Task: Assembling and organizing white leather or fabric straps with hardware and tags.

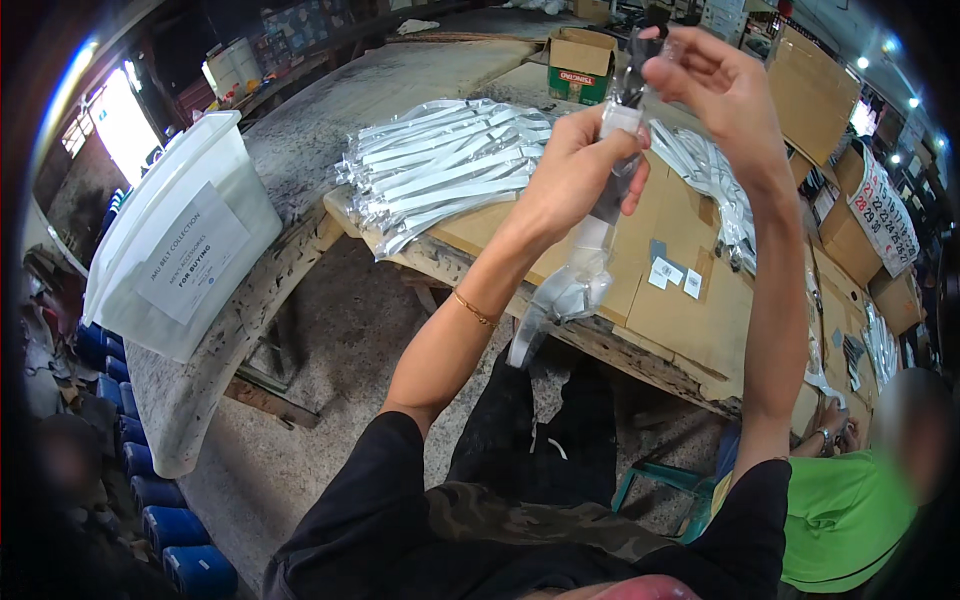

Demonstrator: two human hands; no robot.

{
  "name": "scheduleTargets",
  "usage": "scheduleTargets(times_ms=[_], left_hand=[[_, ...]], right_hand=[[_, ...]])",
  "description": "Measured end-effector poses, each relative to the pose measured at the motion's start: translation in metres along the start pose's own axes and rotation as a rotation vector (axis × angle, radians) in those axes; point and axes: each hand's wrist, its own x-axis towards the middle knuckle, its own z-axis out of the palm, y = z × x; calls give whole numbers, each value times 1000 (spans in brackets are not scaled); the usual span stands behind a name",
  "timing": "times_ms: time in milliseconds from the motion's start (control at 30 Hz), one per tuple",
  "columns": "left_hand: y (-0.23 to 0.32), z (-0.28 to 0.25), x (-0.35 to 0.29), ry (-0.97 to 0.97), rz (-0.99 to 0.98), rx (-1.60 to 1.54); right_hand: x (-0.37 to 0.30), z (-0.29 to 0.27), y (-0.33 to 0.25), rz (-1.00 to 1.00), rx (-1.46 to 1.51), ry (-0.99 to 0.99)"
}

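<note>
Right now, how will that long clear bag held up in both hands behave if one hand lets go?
Probably floppy: the clear bag already sags below the left hand. Likely light, since the right hand only pinches its top. The glossy film may be slippery.

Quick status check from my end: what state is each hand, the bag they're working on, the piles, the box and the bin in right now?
left hand: closed around the bag's middle.
right hand: pinching the bag's top end.
clear plastic bag: held upright, lower end hanging loose.
pile of bagged strips: lying flat on the table.
small cardboard box: flaps open.
white plastic bin: lid on.
</note>
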Motion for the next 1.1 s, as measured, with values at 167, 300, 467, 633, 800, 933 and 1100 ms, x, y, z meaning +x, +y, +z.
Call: scheduleTargets(times_ms=[167, 300, 467, 633, 800, 933, 1100], left_hand=[[-4, 4, 1, -11, 63, 163], [-6, 0, -7, -123, 1, 215], [-11, 0, -7, -92, -136, -14], [-11, -6, -3, -3, -143, -68], [-12, -4, -3, 49, -117, -121], [-14, 1, -15, -56, -133, -154], [-25, -6, -25, -17, 12, 47]], right_hand=[[6, -10, 13, -32, -68, 17], [8, -8, 10, -3, 71, 110], [4, 2, 10, -48, -46, 114], [-1, 20, -17, 14, 4, 94], [-13, 18, 14, -36, 27, 28], [2, 2, 17, -12, 39, 131], [-1, 15, -29, 141, 348, 173]])
